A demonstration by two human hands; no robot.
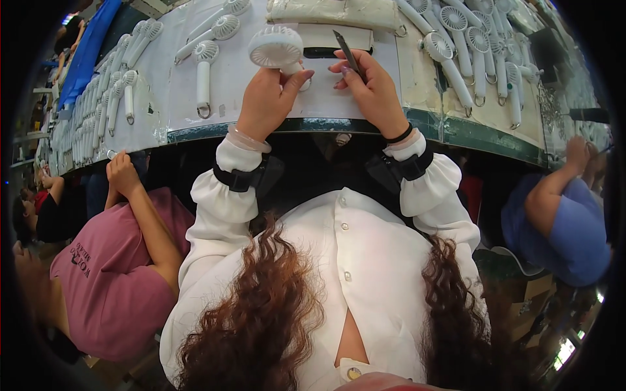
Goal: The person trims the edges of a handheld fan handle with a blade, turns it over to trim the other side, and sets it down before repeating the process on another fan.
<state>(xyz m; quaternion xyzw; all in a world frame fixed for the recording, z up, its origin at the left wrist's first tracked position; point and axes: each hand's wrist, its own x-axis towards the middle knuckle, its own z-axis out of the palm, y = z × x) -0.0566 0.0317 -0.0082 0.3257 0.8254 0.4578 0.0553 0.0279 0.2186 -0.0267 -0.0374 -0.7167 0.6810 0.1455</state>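
My left hand (266,101) is closed around the handle of a white handheld fan (276,47), whose round, ribbed head is tilted up above my fingers. Between the fingers and thumb of my right hand (375,94), a slim dark craft knife (347,49) points up and away to the left. Knife and fan are apart, both over the white work surface (261,10). Beyond my right hand lies a flat dark and white piece (336,40), partly covered by the hand. To the left of my left hand another white fan (205,75) lies alone.
Rows of white fans (111,98) cover the left part of the table, and more fans (479,49) are piled at the right. A worn cream bundle (332,12) lies at the back. Co-workers sit close by, in a pink shirt (117,280) and a blue shirt (574,228).
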